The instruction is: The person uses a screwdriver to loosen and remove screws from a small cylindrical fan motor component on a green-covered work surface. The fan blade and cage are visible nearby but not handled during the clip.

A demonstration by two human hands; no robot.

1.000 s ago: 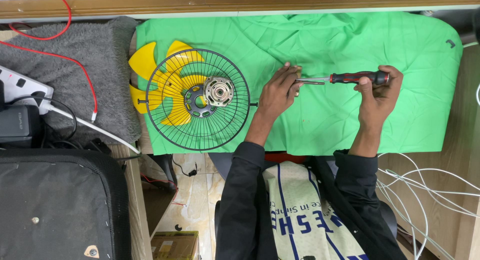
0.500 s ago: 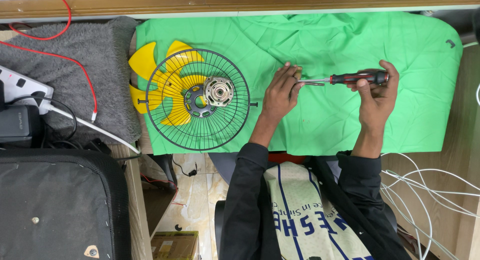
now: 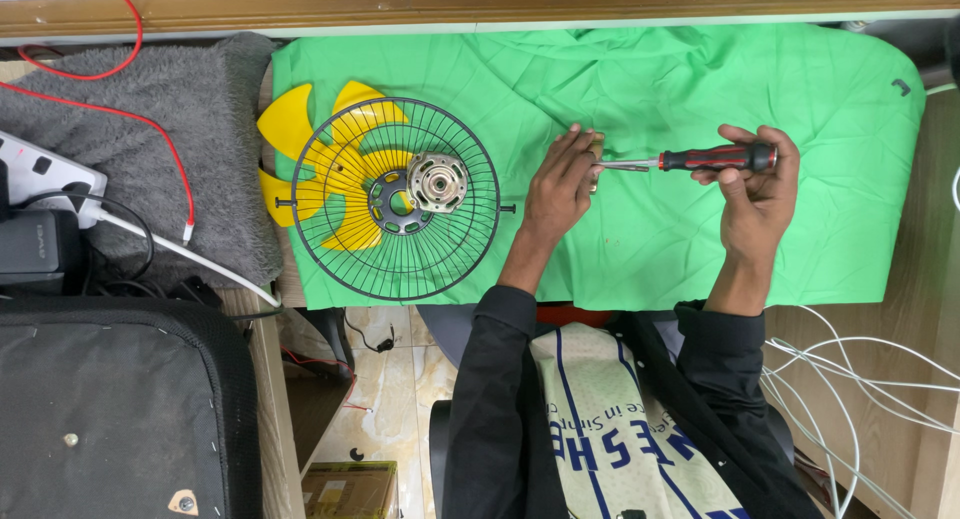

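Green cloth [image 3: 640, 89] covers the table from the head view, wrinkled and bright, with a wooden edge [image 3: 480, 4] running along the far side. On it, right in the middle, the right hand [image 3: 755, 184] wraps around a screwdriver [image 3: 690, 160] with a red and black handle, fingers curled shut on the handle, the metal shaft pointing level toward the other hand. The left hand [image 3: 558, 184] sits just beside the tip, its grip pinched closed on a small metal part [image 3: 596, 151]; the part is mostly hidden by the fingers, so its exact kind is hard to tell. Screwdriver tip and small part meet right at those fingertips.

Over to the left hand's side, well apart from both hands, a round black wire fan guard [image 3: 395, 199] lies flat on the cloth. A grey metal fan motor [image 3: 437, 181] rests near its centre, and a yellow fan blade [image 3: 320, 159] lies under the wire, its lobes poking out past the rim.

Further out, a grey fuzzy cloth [image 3: 150, 149] carries a red wire [image 3: 120, 109], a white power strip [image 3: 40, 174] and a white cable [image 3: 190, 254]. A black bag [image 3: 120, 409] fills the near corner. Loose white cables [image 3: 870, 379] trail by the person's right sleeve. Both sleeves are black.
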